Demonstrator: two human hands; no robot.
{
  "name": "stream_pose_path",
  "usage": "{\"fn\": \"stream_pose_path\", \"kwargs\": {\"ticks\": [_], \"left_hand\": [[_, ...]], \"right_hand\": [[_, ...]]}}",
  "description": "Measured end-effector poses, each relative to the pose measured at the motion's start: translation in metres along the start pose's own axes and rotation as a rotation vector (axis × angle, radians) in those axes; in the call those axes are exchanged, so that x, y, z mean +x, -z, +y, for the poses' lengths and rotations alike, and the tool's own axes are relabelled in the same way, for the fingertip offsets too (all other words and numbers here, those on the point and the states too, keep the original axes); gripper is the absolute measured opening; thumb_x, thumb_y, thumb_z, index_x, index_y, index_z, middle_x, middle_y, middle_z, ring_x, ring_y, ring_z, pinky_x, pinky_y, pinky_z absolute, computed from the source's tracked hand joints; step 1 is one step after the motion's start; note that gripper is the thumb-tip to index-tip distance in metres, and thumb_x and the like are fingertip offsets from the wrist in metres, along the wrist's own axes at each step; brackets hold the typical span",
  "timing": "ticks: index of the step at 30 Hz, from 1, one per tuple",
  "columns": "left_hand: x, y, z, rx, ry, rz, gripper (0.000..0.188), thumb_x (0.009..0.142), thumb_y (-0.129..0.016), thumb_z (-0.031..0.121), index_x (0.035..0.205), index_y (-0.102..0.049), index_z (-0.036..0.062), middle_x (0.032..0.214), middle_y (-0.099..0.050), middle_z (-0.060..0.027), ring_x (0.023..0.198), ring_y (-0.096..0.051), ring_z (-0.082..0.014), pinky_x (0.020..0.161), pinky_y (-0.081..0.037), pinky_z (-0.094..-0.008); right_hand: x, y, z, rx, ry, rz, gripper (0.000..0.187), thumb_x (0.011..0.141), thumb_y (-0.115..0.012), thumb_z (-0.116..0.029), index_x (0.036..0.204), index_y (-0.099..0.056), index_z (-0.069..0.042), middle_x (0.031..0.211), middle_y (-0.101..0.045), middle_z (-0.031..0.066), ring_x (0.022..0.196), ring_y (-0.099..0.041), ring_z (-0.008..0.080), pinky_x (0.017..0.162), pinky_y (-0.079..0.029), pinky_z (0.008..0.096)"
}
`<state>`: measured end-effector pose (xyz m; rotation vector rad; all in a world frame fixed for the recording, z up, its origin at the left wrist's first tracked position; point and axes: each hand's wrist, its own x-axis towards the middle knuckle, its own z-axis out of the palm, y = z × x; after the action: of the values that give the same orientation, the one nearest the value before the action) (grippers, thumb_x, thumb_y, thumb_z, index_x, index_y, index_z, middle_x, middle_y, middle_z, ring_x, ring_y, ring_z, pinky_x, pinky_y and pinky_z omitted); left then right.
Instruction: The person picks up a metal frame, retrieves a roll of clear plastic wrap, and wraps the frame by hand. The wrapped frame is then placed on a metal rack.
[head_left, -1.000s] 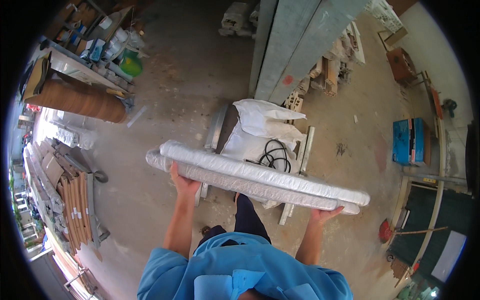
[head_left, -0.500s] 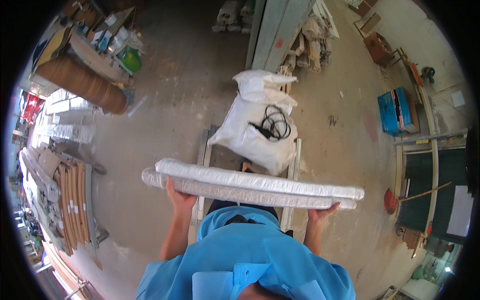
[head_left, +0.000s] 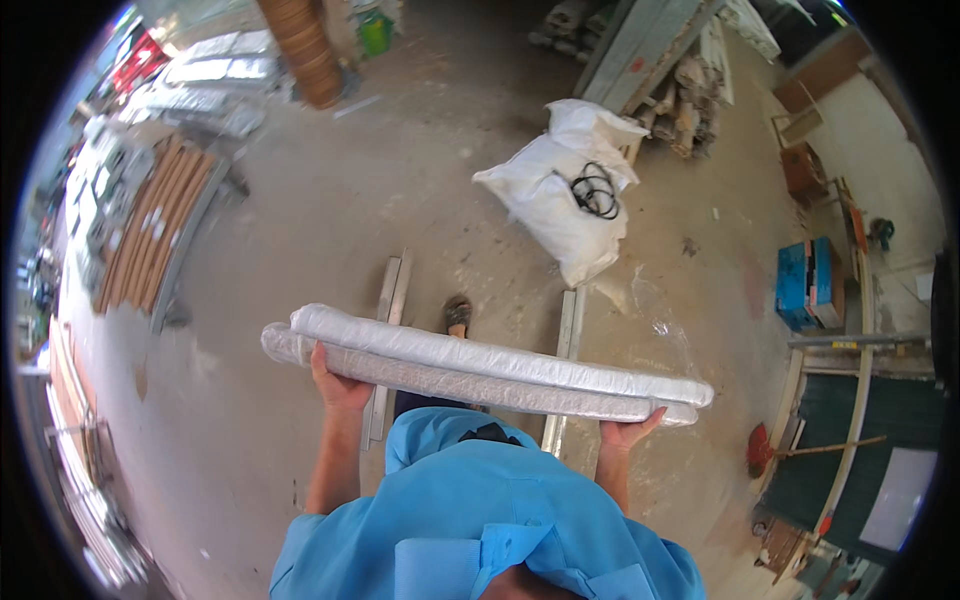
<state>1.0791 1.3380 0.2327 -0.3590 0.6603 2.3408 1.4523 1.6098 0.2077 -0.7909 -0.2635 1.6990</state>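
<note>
Across the front of my body lies a pair of long, plastic-wrapped rolls (head_left: 500,368), side by side, whitish and shiny. My left hand (head_left: 340,380) grips their left part from the near side, thumb up against the wrapping. Near their right end, my right hand (head_left: 630,430) supports them from beneath, its thumb on the near roll. Most of the fingers are hidden under the rolls. What lies inside the wrapping cannot be seen.
Metal rails (head_left: 390,290) and another rail (head_left: 568,330) lie on the floor below. Ahead, white sacks (head_left: 560,190) carry a coiled black cable (head_left: 596,192). Brown tubes (head_left: 165,225) are stacked at left; a blue box (head_left: 805,282) and a broom (head_left: 760,450) stand at right.
My body has turned left and stepped, so the sacks, rails and pillar now appear farther right. The rolls stay in both hands, tilted slightly more, left end higher.
</note>
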Motion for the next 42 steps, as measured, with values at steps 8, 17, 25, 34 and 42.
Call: {"fn": "stream_pose_path", "kwargs": {"ticks": [8, 17, 25, 34, 42], "left_hand": [[-0.267, 0.195, 0.052, -0.202, -0.247, 0.175, 0.072, 0.074, -0.067, 0.054, 0.132, -0.048, 0.0156, 0.131, -0.052, -0.0111, 0.123, -0.046, -0.0338, 0.106, -0.033, -0.0559], [-0.670, 0.423, 0.106, -0.628, -0.554, 0.422, 0.068, 0.077, -0.065, 0.048, 0.131, -0.048, 0.0093, 0.131, -0.052, -0.0141, 0.121, -0.047, -0.0353, 0.107, -0.030, -0.0549], [-0.828, 0.540, 0.077, -0.946, -0.899, 0.717, 0.069, 0.074, -0.066, 0.047, 0.129, -0.049, 0.0082, 0.128, -0.053, -0.0147, 0.120, -0.048, -0.0353, 0.106, -0.031, -0.0558], [-0.784, 0.551, 0.102, -1.165, -1.550, 0.883, 0.063, 0.078, -0.063, 0.046, 0.129, -0.048, 0.0115, 0.126, -0.053, -0.0130, 0.118, -0.048, -0.0353, 0.104, -0.032, -0.0551], [-0.766, 0.552, 0.112, -1.366, -2.013, 1.030, 0.059, 0.081, -0.058, 0.047, 0.127, -0.049, 0.0121, 0.126, -0.052, -0.0125, 0.118, -0.048, -0.0352, 0.103, -0.034, -0.0560]], "right_hand": [[-0.184, 0.082, -0.018, -0.200, -0.199, -0.067, 0.086, 0.079, -0.054, -0.067, 0.144, -0.033, -0.013, 0.144, -0.039, 0.0133, 0.130, -0.039, 0.0356, 0.109, -0.033, 0.0542], [-0.501, 0.174, 0.001, -0.464, -0.386, -0.468, 0.088, 0.078, -0.058, -0.066, 0.142, -0.036, -0.009, 0.142, -0.041, 0.0145, 0.128, -0.042, 0.0345, 0.108, -0.033, 0.0544], [-0.592, 0.185, 0.142, -0.711, -0.790, -0.737, 0.079, 0.075, -0.065, -0.062, 0.135, -0.046, -0.015, 0.137, -0.048, 0.0136, 0.122, -0.048, 0.0340, 0.102, -0.039, 0.0563], [-0.728, 0.117, 0.438, -0.798, -1.402, -1.225, 0.087, 0.064, -0.074, -0.065, 0.129, -0.049, -0.013, 0.129, -0.053, 0.0114, 0.119, -0.050, 0.0336, 0.105, -0.037, 0.0565], [-0.933, 0.117, 0.583, -0.877, -1.907, -1.598, 0.082, 0.073, -0.065, -0.065, 0.134, -0.044, -0.015, 0.132, -0.049, 0.0097, 0.121, -0.047, 0.0325, 0.104, -0.038, 0.0551]]}}
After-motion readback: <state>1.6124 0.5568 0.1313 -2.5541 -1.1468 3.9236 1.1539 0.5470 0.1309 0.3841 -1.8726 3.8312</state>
